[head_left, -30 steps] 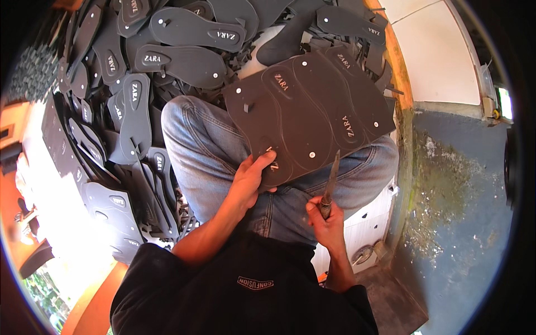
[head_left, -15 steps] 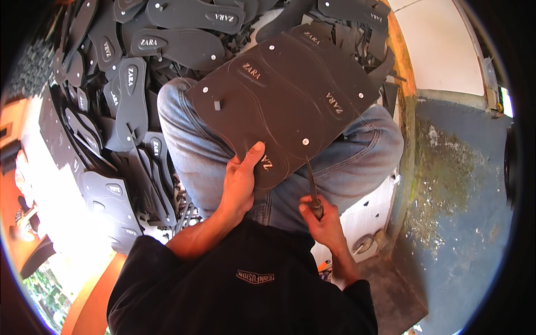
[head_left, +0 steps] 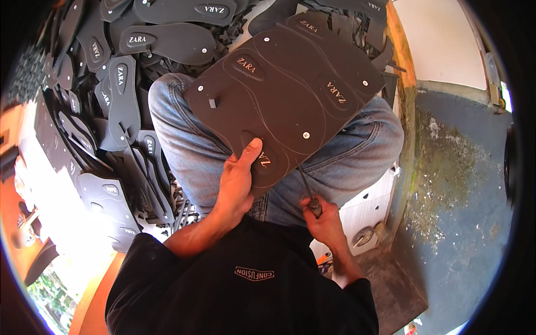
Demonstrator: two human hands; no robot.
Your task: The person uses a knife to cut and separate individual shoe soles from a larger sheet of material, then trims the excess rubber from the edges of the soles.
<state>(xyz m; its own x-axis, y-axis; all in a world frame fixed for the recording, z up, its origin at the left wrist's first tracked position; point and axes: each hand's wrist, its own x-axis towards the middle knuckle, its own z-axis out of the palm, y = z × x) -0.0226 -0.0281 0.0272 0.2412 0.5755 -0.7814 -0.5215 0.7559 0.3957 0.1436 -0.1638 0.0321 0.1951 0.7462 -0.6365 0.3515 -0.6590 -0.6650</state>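
While the left hand (head_left: 237, 181) clamps the near edge of the dark foam sheet (head_left: 285, 95), thumb on top and fingers underneath, the sheet lies tilted across both denim-clad knees (head_left: 184, 139), running up and away from that grip. The right hand (head_left: 324, 220) is closed around the handle of a slim knife (head_left: 307, 190); its blade rises from the fist to meet the sheet's near edge just right of the left thumb.

Change noted: against the pictures from a second and half a second ago, the sheet has been drawn closer to the body and turned, so the scored sole outlines now lie more squarely ahead of the left grip. The knife has moved from standing clear of the edge to touching it. Judgement: cutting along a scored outline appears to be in hand, at or near its start, since both sole shapes are uncut within the sheet.

Beyond the left grip, toward the person's left, a heap of cut black soles (head_left: 123, 106) covers the floor. Right of the knife hand stand a pale box (head_left: 371, 209) and a rough grey wall (head_left: 463, 184).
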